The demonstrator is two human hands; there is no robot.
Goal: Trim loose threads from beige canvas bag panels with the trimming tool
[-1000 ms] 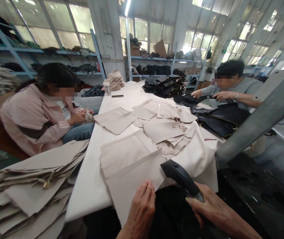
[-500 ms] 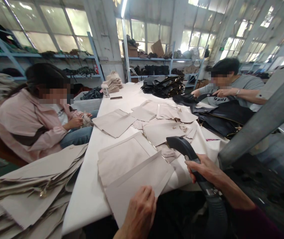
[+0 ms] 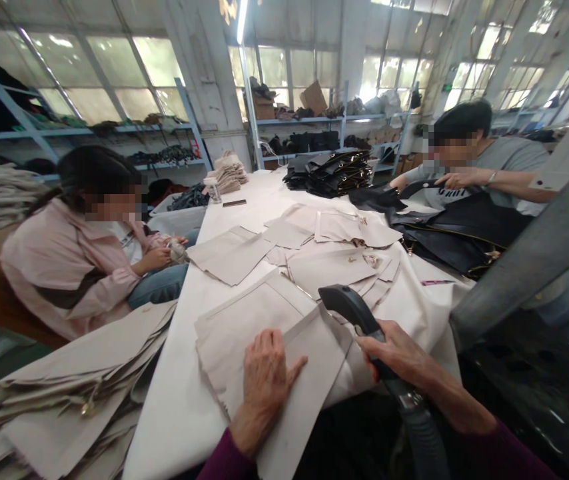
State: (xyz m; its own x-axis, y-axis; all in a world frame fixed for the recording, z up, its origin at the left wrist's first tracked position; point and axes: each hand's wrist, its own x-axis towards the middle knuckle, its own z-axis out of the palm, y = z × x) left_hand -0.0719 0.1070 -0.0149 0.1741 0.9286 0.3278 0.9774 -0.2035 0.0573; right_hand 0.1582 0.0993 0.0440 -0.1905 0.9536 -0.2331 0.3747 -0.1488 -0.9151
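Note:
My left hand [image 3: 264, 373] lies flat on a beige fabric bag panel [image 3: 309, 393], fingers side by side and thumb spread away. That panel overlaps another beige piece [image 3: 249, 313] on the table. In my right hand [image 3: 397, 353] is a black vacuum hose nozzle [image 3: 347, 307], gripped around its curved handle. Its tip is over the upper corner of the panel; whether they touch I cannot tell. A ribbed hose [image 3: 427, 433] runs from the handle down past the table edge.
More beige pieces [image 3: 334, 267] with metal fittings lie ahead on the white table [image 3: 164, 400]. A beige stack [image 3: 79, 393] stands at left. One person [image 3: 94, 260] sits left; another [image 3: 504, 167] handles black bags at right. A metal post [image 3: 519, 253] slants close on the right.
My left hand has moved up and left across the panel and spread flat. The nozzle in my right hand has shifted left, nearer the panel's corner; the panel sits slightly turned.

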